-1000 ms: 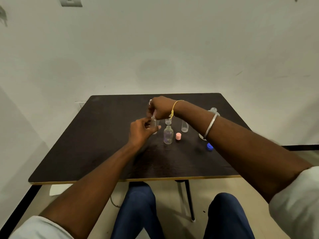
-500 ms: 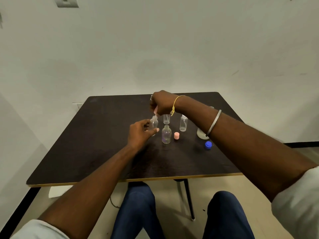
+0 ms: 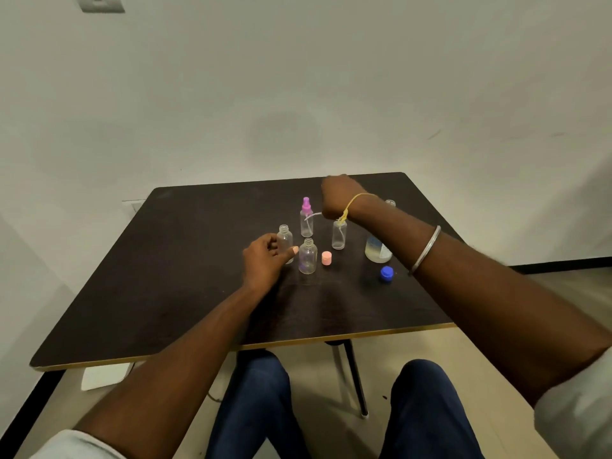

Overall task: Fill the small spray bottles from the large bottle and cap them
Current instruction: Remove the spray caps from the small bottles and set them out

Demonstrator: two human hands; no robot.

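Plain off-white wall, dark brown counter (image 3: 165, 293) with a pale edge. Left hand (image 3: 263, 261) grips a small clear plastic spray bottle (image 3: 284, 235) low on its body; the bottle stands upright mid-counter, neck open. Right hand (image 3: 337, 200) is fisted, back to camera. A pump spray head with a thin pale dip tube (image 3: 314, 214) trails from under it, head hidden, so judged pinched there. The bottle looks empty, light, thin-walled and tippy: hold low, don't squeeze. The tube looks floppy. The large clear bottle of pale liquid (image 3: 376, 250) stands to the right, likely heavier: take it round the middle. Half a second ago the right hand sat just over the held bottle's neck; now it is up and right, well apart. Left grip unchanged. A pink-topped clear bottle (image 3: 306, 223) now shows behind.
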